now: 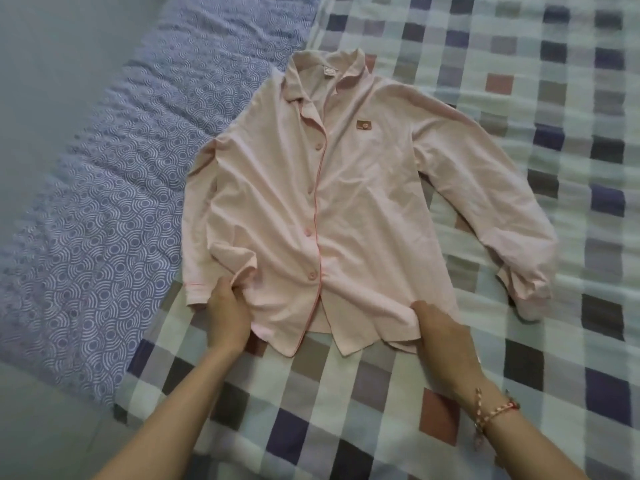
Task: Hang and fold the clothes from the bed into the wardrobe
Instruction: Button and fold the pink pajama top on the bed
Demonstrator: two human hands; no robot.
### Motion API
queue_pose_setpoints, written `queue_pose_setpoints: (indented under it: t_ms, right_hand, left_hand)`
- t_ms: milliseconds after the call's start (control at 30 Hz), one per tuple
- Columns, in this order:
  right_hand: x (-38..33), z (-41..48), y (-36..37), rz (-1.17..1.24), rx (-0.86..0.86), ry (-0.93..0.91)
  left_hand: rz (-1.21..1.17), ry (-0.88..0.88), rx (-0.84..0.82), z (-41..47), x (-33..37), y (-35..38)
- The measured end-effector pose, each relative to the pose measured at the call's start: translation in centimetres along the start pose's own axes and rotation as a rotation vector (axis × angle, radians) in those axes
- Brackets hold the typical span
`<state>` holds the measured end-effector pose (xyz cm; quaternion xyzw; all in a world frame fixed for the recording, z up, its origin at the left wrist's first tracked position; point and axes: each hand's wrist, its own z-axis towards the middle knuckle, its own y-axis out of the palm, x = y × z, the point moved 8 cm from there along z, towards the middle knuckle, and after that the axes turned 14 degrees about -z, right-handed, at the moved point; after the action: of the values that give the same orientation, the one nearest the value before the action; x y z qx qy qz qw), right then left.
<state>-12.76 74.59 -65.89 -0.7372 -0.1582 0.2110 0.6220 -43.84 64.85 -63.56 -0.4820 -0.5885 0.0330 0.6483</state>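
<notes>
Pink button-up shirt [329, 202] held at its hem, flat on a checked blanket [346, 393].
Nearest, left hand [227, 317] gripping bunched fabric at one lower corner, right hand [440, 327], braided bracelet [491, 415] on its wrist, pinching the other; hands apart, one either side of the button line. Beyond, shirt front-up and buttoned, one sleeve along the body, the other bent outward, collar farthest. Off to the left, blue scallop-patterned sheet [104, 202].
</notes>
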Motion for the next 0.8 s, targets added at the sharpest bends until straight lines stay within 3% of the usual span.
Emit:
queue_pose_setpoints:
  t_ms: [100, 200, 267, 333, 400, 433, 500, 567, 667, 800]
  right_hand:
    - [0.8, -0.4, 0.0, 0.064, -0.239, 0.019]
    - [0.7, -1.7, -1.2, -0.083, -0.272, -0.043]
    - [0.8, -2.6, -2.0, -0.173, -0.353, -0.092]
    - [1.5, -3.3, -1.0, -0.208, -0.502, -0.157]
    - [1.9, -3.9, -0.4, -0.161, -0.760, -0.167]
    - [1.4, -2.8, -0.9, -0.090, -0.760, -0.169]
    - [0.1, -0.2, -3.3, -0.015, -0.646, -0.143]
    - [-2.2, 3.7, -4.9, 0.109, -0.489, -0.072]
    - [-8.0, 8.9, -5.9, 0.427, -0.387, -0.052]
    - [-14.6, 15.6, -5.2, 0.570, -0.266, -0.024]
  left_hand:
    - [-0.213, -0.178, 0.089, -2.4, -1.1, -1.4]
    - [-0.575, -0.631, 0.232, -6.3, -5.9, -2.6]
    - [-0.732, -0.947, 0.034, -8.5, -8.0, -1.3]
    - [-0.552, -1.052, -0.181, -9.1, -8.8, -1.5]
    - [-0.302, -0.898, -0.222, -6.8, -8.6, -3.6]
    - [-0.206, -0.763, -0.159, -4.4, -8.0, -5.0]
    - [-0.076, -0.539, 0.044, -0.7, -6.8, -7.6]
    - [-0.116, -0.446, 0.133, 2.8, -5.9, -8.3]
    - [-0.202, -0.421, 0.053, 8.2, -5.7, -5.7]
    - [-0.053, -0.248, -0.113, 12.9, -4.2, -2.8]
